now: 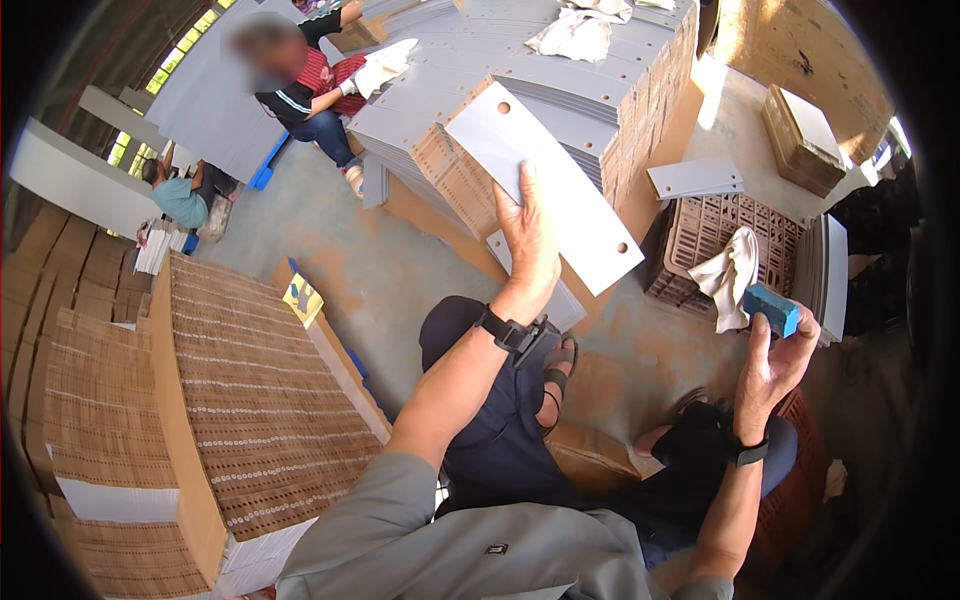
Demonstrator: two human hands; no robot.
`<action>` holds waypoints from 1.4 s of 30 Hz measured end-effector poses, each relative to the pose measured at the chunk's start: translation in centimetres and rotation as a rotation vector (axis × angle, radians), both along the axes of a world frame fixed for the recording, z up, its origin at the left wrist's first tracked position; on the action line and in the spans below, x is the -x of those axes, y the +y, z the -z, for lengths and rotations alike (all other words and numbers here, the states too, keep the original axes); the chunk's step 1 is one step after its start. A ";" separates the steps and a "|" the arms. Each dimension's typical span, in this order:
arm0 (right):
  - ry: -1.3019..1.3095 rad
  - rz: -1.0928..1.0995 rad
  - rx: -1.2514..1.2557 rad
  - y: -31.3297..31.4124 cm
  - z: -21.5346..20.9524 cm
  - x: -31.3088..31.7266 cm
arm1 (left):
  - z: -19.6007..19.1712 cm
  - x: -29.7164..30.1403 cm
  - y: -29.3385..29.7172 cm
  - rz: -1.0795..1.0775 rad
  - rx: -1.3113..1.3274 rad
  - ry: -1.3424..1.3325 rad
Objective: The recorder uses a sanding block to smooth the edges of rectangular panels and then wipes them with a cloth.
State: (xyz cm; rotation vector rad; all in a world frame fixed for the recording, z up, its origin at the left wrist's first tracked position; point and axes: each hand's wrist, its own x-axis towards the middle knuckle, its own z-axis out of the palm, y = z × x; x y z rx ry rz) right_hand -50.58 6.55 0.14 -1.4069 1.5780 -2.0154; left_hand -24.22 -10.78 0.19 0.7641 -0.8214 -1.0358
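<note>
My left hand (530,235) grips the edge of a white rectangular panel (560,190), its thumb lying on the face. The panel is tilted, with a round hole showing near each end. My right hand (777,365) is raised on the right, pinching a small blue block (770,309) between thumb and fingers. Block and panel are apart. Just behind the block, a white cloth (728,275) drapes over a brown plastic crate (685,240). Two or so light panels (697,177) lie on the crate's far edge.
Large stacks of grey panels (450,75) stand ahead, with cloths (578,35) on top. Tall stacks of brown-edged boards (260,400) rise at left. A co-worker in a red apron (315,75) sits at the far left; another person (185,190) is farther back. A box-like stack (803,140) stands far right.
</note>
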 end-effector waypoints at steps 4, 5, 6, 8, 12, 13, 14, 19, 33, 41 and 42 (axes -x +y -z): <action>0.071 -0.021 0.026 0.0 -0.2 0.3 | 2.4 -3.2 -1.2 -0.113 -0.171 -0.095; 0.069 -0.030 0.022 0.1 -0.1 0.5 | 4.1 -4.4 -1.6 -0.165 -0.228 -0.134; 0.078 -0.013 0.017 0.4 -0.3 0.7 | 5.8 -5.3 -1.8 -0.148 -0.241 -0.131; 0.109 -0.009 0.010 1.2 -0.2 1.3 | 9.7 -7.1 -2.0 -0.171 -0.374 -0.266; 0.086 -0.011 0.000 1.8 -0.5 1.8 | 18.9 -9.7 -0.6 -0.212 -0.436 -0.418; 0.086 -0.012 0.002 1.8 -0.4 1.8 | 20.9 -10.3 -0.2 -0.248 -0.532 -0.469; 0.049 0.003 -0.003 1.8 -0.3 2.1 | 22.5 -10.4 0.1 -0.276 -0.630 -0.516; 0.023 0.082 0.056 1.9 -0.6 3.3 | 25.8 -8.4 0.3 -0.260 -0.676 -0.470; 0.115 0.530 -0.190 11.8 -5.3 18.0 | 20.7 -5.3 -2.1 -0.080 -0.283 -0.583; 0.361 0.735 -1.093 26.5 7.9 27.1 | 11.4 7.3 7.5 0.463 -0.316 -0.681; 0.257 0.726 -1.148 27.1 9.3 27.2 | 10.9 7.7 8.2 0.544 -0.319 -0.684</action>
